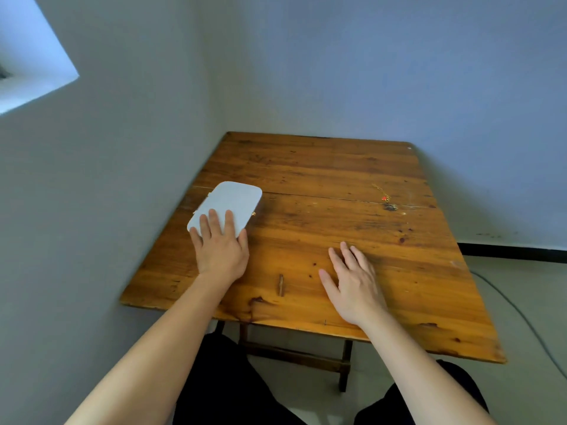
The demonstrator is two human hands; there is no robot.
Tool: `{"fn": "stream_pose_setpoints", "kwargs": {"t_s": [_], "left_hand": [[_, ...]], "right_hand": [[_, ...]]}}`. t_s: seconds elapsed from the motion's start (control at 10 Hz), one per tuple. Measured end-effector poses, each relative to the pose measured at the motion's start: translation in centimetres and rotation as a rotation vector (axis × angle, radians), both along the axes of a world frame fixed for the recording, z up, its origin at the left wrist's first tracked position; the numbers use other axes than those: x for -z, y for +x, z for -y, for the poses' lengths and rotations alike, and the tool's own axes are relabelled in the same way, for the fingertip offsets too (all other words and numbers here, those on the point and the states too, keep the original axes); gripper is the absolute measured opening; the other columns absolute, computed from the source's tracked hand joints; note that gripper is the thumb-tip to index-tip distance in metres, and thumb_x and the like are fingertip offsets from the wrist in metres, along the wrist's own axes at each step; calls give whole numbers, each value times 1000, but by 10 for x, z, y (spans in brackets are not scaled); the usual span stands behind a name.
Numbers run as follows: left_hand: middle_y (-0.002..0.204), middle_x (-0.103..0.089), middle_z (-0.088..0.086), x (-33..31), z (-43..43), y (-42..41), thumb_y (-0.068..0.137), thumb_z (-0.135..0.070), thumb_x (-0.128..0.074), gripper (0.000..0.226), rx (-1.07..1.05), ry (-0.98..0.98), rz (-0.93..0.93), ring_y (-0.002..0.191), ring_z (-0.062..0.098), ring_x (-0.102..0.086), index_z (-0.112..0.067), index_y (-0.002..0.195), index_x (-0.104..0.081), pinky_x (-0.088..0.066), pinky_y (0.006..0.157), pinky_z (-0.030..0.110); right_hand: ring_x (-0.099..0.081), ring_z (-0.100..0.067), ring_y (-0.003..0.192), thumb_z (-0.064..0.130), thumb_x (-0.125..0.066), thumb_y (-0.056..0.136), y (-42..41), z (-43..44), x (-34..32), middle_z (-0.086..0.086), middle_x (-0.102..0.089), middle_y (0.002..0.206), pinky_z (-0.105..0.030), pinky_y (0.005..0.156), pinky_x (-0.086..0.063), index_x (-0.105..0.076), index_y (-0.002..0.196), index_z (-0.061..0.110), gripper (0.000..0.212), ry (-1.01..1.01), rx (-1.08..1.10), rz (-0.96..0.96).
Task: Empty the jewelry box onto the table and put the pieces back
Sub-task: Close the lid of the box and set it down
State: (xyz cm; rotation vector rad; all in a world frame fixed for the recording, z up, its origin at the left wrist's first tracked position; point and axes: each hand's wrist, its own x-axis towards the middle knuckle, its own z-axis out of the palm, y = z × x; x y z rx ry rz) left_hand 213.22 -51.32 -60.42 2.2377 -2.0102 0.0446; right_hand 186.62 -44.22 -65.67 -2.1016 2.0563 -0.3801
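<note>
A white jewelry box [230,200] with rounded corners lies closed on the left part of the wooden table [322,173]; small gold fittings show at its sides. My left hand [219,248] rests flat on the box's near end, fingers spread over the lid. My right hand [352,282] lies flat on the bare tabletop nearer the front edge, fingers apart, holding nothing. A thin gold chain with a red pendant [382,193] lies loose on the table at the far right, well away from both hands.
The table stands in a corner, with a wall along its left edge and another behind it. A short wooden peg [280,285] sticks out of the tabletop between my hands. A cable [521,314] runs over the floor at the right. My knees are below the front edge.
</note>
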Motion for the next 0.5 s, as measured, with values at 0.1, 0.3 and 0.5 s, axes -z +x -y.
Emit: {"fn": "stream_pose_setpoints", "kwargs": {"t_s": [0.1, 0.3, 0.5], "left_hand": [[165, -6, 20, -6, 11, 15, 103, -47, -16, 63, -57, 55, 15, 151, 39, -3, -17, 158, -9, -5, 120, 59], [166, -1, 19, -14, 24, 43, 103, -47, -15, 63, -144, 115, 27, 151, 39, 0, -18, 158, -4, -4, 120, 58], [165, 0, 21, -20, 26, 48, 103, -49, -16, 66, -209, 114, 42, 151, 41, 0, -15, 158, -4, -6, 120, 59]], "right_hand": [[-2, -20, 152, 68, -11, 95, 1, 0, -3, 2, -10, 167, -43, 120, -10, -21, 157, 28, 74, 15, 3, -15], [-3, -20, 152, 68, -12, 96, 3, -2, -6, 2, -11, 166, -41, 119, -7, -22, 157, 29, 74, 22, 5, -21], [-3, -20, 152, 68, -15, 96, 2, -1, -6, 3, -11, 166, -41, 119, -8, -23, 157, 30, 72, 20, 9, 28]]}}
